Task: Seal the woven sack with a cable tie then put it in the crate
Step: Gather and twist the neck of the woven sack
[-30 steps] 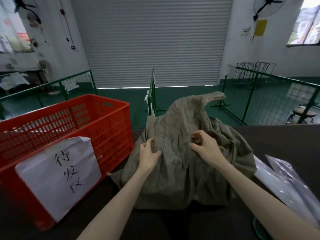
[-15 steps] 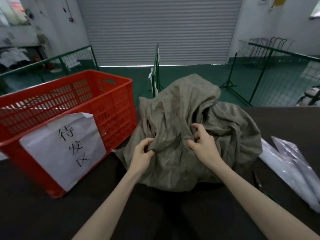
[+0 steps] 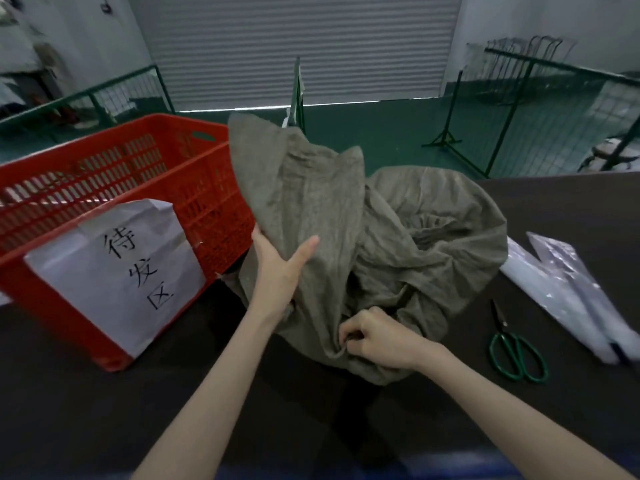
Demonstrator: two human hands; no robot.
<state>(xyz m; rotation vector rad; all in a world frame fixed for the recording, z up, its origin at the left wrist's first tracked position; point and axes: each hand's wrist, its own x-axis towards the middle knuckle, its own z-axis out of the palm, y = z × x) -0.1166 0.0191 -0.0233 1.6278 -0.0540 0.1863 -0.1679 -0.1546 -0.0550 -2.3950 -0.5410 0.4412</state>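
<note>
The crumpled grey-brown woven sack (image 3: 433, 230) looks soft, light; left grip (image 3: 280, 268) clasps its raised flap; right grip (image 3: 377, 341) pinches a fold; best gathered at the neck.

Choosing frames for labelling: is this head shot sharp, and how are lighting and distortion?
Head view: sack, left hand and right hand fairly sharp; label on the crate and plastic bags smeared; wide lens bows the fence rails; dim, even light.
</note>
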